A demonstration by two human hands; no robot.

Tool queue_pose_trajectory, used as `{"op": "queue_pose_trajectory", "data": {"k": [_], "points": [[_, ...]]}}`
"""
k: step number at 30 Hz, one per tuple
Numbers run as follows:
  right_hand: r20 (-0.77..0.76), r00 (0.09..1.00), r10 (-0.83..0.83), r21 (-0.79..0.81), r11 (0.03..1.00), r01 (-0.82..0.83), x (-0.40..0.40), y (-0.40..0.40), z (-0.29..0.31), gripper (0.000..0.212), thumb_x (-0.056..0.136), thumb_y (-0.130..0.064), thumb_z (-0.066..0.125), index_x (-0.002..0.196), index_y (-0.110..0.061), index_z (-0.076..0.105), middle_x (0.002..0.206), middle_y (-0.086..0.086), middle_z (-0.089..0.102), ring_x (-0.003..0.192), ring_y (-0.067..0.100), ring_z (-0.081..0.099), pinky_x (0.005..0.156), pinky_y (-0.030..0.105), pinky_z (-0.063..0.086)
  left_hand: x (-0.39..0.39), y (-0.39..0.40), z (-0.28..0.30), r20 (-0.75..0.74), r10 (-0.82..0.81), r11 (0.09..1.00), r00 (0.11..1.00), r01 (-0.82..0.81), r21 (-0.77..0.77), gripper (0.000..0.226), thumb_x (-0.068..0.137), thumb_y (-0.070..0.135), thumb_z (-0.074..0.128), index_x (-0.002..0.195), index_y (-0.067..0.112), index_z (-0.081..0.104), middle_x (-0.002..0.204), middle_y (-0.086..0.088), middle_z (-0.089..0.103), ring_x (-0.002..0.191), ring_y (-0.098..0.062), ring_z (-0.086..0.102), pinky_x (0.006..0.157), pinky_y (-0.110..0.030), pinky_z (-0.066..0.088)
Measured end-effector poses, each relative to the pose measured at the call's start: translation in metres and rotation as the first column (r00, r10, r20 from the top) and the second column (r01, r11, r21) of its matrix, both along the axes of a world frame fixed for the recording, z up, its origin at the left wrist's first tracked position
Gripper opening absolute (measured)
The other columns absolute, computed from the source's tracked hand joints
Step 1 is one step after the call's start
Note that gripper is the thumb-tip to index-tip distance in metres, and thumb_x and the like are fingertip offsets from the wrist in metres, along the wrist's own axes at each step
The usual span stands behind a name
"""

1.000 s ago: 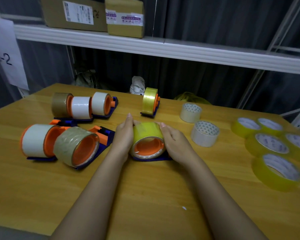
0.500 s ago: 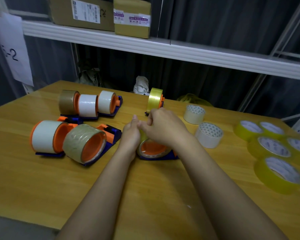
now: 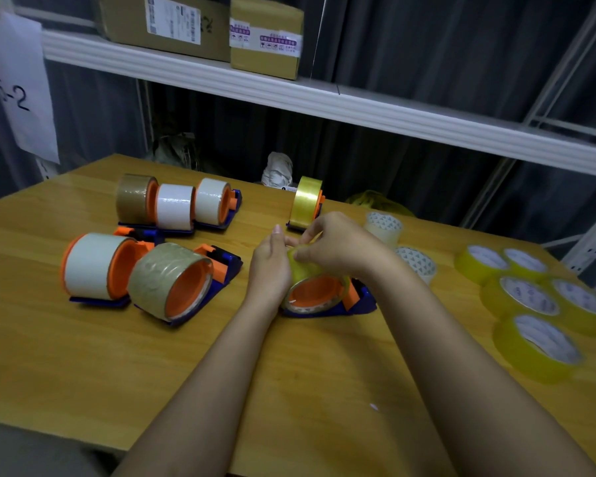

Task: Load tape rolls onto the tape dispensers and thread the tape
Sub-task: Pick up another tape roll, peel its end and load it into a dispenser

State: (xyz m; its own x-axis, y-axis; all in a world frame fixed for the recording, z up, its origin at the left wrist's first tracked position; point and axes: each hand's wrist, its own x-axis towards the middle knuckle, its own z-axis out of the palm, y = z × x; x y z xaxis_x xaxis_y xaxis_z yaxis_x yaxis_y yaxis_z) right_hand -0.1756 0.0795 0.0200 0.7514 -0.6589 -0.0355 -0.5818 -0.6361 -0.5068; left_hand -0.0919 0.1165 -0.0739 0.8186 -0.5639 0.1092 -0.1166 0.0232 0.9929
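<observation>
Since one second ago, the right hand (image 3: 341, 246) has left the side of the yellow tape roll (image 3: 310, 273) and now lies over its top, fingers curled and pinching at the tape. Its left hand (image 3: 270, 266) presses flat against the roll's left side, fingers straight. This roll sits on a blue and orange dispenser (image 3: 355, 301) on the table (image 3: 289, 390), directly under both hands. To the left of the hands lie loaded dispensers (image 3: 145, 273). To the right are loose yellow rolls (image 3: 537, 342). Beyond the hands stands another loaded dispenser (image 3: 307, 203).
</observation>
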Motion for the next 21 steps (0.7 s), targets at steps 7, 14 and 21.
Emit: {"op": "queue_pose_trajectory", "data": {"k": [7,14,21], "points": [[0.023,0.998,0.063,0.044,0.997,-0.063,0.004,-0.008,-0.001,0.017,0.086,-0.017,0.068,0.101,-0.014,0.065,0.075,-0.004,0.052,0.066,0.009,0.048,0.057,0.021,0.039,-0.002,0.001,0.0,0.024,-0.016,1.0,1.0,0.016,0.003,0.042,0.103,0.042,0.024,0.095,0.02,0.059,0.087,0.007,0.058,0.081,0.0,0.05,0.06,-0.022,0.035],[0.061,0.998,-0.01,0.24,0.971,-0.005,0.004,-0.017,0.005,0.021,0.078,-0.022,0.079,0.093,-0.019,0.065,0.1,0.001,0.064,0.102,0.016,0.057,0.083,0.029,0.044,-0.002,0.002,-0.001,0.017,-0.03,1.0,0.999,0.031,-0.005,0.043,0.103,0.042,0.024,0.101,0.02,0.061,0.087,0.006,0.059,0.079,-0.001,0.051,0.061,-0.021,0.036],[0.083,0.993,-0.082,0.264,0.963,0.057,-0.001,-0.022,0.002,0.038,0.074,-0.031,0.08,0.098,-0.003,0.071,0.101,0.014,0.071,0.098,0.026,0.066,0.092,0.043,0.054,-0.002,0.001,-0.003,0.038,-0.021,1.0,0.999,0.021,-0.009,0.05,0.103,0.044,0.024,0.108,0.016,0.064,0.09,0.001,0.062,0.074,-0.001,0.052,0.062,-0.02,0.04]]}}
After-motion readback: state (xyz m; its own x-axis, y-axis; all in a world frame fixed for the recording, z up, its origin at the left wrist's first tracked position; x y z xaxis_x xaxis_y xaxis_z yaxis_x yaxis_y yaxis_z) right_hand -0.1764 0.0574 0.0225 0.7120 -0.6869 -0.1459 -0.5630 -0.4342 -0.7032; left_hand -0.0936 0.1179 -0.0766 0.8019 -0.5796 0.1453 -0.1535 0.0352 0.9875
